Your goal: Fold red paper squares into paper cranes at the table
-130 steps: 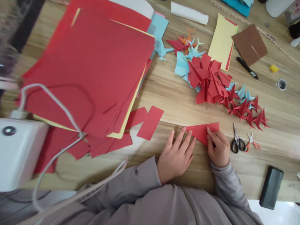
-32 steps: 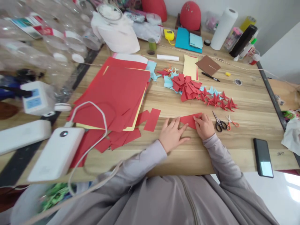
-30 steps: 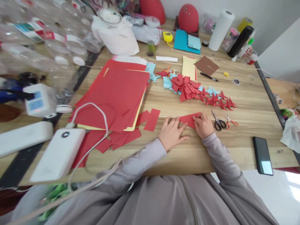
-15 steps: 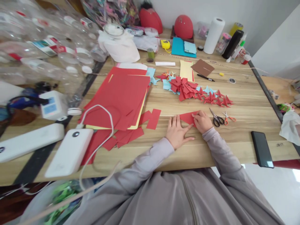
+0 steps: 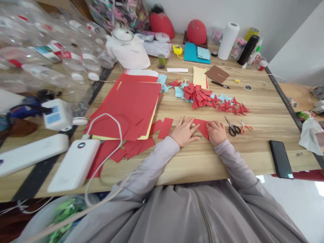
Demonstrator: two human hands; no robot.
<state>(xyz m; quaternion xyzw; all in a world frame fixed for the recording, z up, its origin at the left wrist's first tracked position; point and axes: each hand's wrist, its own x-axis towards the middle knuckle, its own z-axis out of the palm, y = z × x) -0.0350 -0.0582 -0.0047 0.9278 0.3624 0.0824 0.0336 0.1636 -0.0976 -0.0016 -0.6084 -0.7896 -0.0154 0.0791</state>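
Note:
A folded piece of red paper (image 5: 201, 127) lies on the table between my two hands, its pointed end toward the left. My left hand (image 5: 184, 132) rests flat on the wood with its fingers spread, fingertips at the paper's left corner. On the other side, my right hand (image 5: 217, 133) has its fingers curled and closed on the right part of the paper, hiding that edge. Black-handled scissors (image 5: 233, 129) and small orange-handled scissors (image 5: 245, 127) lie just right of my right hand. Several cut red paper pieces (image 5: 165, 128) are left of my left hand.
Red sheets (image 5: 131, 104) are stacked at left, beside a white power bank (image 5: 74, 165) with a cable. Folded red and blue paper shapes (image 5: 198, 94) lie beyond my hands. A phone (image 5: 280, 158) sits at right; plastic bottles (image 5: 71, 59) crowd the far left.
My left hand has slid a little to the left, off most of the paper. The red paper has turned, its right part now pointing more toward me under my right hand.

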